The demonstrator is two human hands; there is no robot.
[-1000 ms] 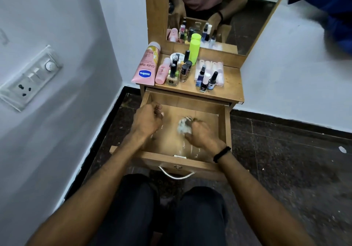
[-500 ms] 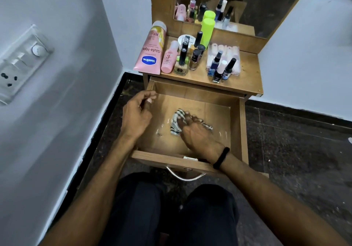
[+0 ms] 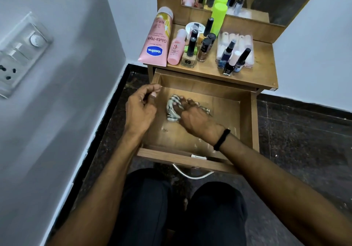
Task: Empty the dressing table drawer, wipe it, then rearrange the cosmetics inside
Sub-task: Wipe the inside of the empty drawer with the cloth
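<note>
**Cloth** (image 3: pixel 172 110) — striped, crumpled, judged soft and light. It lies on the floor of the drawer (image 3: pixel 245 123), toward its back-left corner. It will likely bunch and slide, so it is best taken as a wad under curled fingers.

**Right hand** (image 3: pixel 196 119) — fingers curled over the cloth, pressing it to the wood.

**Left hand** (image 3: pixel 141 108) — fingers curled at the drawer's left wall, near the back corner. Whether it grips the wall cannot be told.

**Drawer floor:** pale smears near the front edge.

**Tabletop** (image 3: pixel 262 68):
- Pink tube (image 3: pixel 156 39) along the left edge, reading "Vaseline", "Gluta-Hya", "10X".
- Small pink bottle (image 3: pixel 176 47) just beside it, marked "3".
- Nail polish bottles (image 3: pixel 190 55), small and rigid, probably glass and easily toppled; take each by the body. Labels unreadable.
</note>
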